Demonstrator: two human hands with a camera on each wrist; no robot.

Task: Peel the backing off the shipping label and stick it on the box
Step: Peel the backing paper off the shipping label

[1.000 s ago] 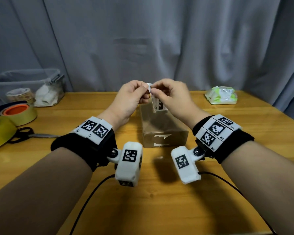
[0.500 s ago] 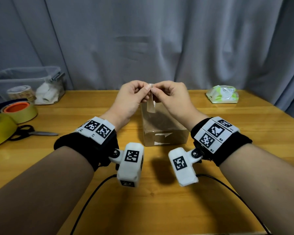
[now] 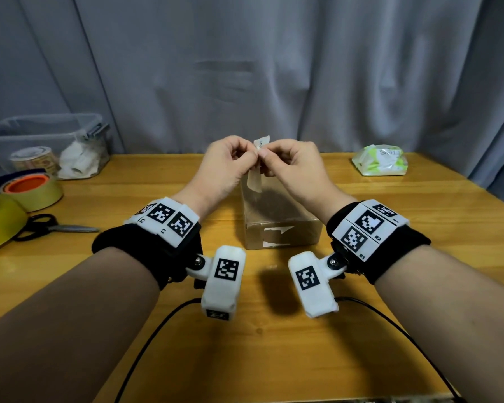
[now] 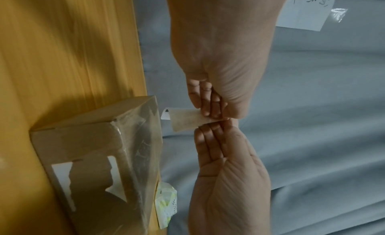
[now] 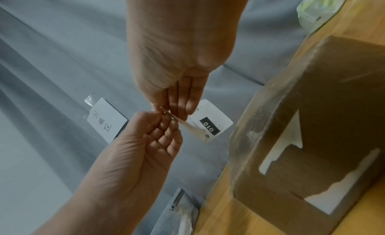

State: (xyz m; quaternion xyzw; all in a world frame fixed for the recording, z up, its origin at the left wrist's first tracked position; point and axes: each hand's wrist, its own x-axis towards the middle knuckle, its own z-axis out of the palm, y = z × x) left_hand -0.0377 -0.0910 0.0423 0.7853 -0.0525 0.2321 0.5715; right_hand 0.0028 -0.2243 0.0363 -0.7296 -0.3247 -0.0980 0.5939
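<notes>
You hold the small white shipping label with the black "010" block [image 5: 210, 121] in the air above the far end of the brown cardboard box wrapped in clear tape [image 3: 277, 216], clear of its top. Your left hand [image 3: 224, 170] and your right hand [image 3: 291, 167] meet at the label's upper edge, fingertips almost touching, and each pinches the paper between thumb and curled fingers. In the left wrist view a tan, translucent backing strip [image 4: 187, 120] hangs from that pinch, with a white corner of the label curling out beyond its free end; which hand has which layer you cannot tell. The box stands on the yellow-brown wooden table [image 3: 274, 359], in the middle, and its near face carries torn white remnants of an old sticker [image 3: 275, 235]. To the far right lies a soft green-and-white packet of tissues [image 3: 380, 161]. On the left edge lie rolls of yellow tape [image 3: 32, 190], one with an orange core, and black-handled scissors [image 3: 50, 228] just in front of them. Behind the rolls sits a clear plastic storage tub [image 3: 44, 141] holding another roll and white scraps. A grey curtain [image 3: 274, 68] hangs behind the table, with a white handwritten note [image 5: 106, 120] taped to it.
</notes>
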